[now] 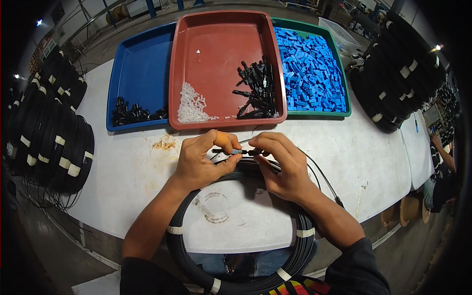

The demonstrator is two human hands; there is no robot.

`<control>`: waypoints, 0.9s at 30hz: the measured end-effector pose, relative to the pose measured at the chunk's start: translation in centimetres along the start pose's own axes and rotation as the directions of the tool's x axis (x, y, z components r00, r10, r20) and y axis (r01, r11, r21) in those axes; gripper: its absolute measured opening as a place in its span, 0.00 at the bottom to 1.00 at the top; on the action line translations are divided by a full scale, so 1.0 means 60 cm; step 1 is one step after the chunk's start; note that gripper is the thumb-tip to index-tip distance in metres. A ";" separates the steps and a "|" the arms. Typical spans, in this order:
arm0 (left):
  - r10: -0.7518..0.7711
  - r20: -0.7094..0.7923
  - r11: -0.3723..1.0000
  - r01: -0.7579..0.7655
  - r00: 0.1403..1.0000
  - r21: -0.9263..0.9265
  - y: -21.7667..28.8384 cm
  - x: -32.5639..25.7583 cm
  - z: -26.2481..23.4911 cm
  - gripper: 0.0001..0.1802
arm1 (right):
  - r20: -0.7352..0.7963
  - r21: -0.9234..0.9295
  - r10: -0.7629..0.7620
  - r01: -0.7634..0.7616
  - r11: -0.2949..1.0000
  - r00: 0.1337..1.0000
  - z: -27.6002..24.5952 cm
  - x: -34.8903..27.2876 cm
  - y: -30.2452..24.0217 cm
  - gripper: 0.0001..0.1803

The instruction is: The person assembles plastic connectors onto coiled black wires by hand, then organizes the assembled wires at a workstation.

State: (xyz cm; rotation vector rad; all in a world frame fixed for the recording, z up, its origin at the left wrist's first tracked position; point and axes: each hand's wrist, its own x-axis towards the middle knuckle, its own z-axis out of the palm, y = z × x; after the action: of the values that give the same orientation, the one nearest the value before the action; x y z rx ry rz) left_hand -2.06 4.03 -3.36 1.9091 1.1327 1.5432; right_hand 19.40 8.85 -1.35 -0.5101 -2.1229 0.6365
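My left hand [200, 160], with an orange wrap on one finger, pinches a small grey and black cable connector [237, 152] between thumb and fingertips. On the other side my right hand [285, 167] closes its fingertips on a black connector piece [253, 152]. The two parts are in line, end to end; whether they are joined is too small to tell. Beneath both hands lies a coil of black cable [177, 214], bound with white tape bands. A loose cable curves out past my right hand and ends in a black tip [339, 201].
Behind my hands stand a blue tray [142, 54] with black parts, a red tray [216, 44] with clear sleeves and black connectors, and a green tray [347, 98] full of blue clips. Stacked cable coils [49, 132] rise left and more coils [398, 73] right. A person [440, 167] is far right.
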 end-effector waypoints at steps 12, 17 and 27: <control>0.029 0.031 0.999 -0.029 0.999 0.016 0.012 0.007 0.001 0.13 | -0.026 0.017 -0.014 0.014 1.000 1.000 0.002 -0.003 0.012 0.11; 0.066 0.065 0.997 -0.068 0.996 0.034 0.016 0.011 0.001 0.10 | 0.035 -0.021 0.013 -0.012 1.000 0.999 -0.002 -0.005 0.013 0.11; -0.045 0.035 0.999 0.044 0.998 0.022 0.020 0.006 -0.002 0.10 | 0.094 -0.028 0.060 -0.057 0.998 0.994 -0.003 -0.003 -0.005 0.11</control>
State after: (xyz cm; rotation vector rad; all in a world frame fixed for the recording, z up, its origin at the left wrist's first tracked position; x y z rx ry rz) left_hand -1.78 3.59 -2.19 1.9044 1.1726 1.4735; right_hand 19.62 8.59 -1.17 -0.5679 -2.2144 0.6800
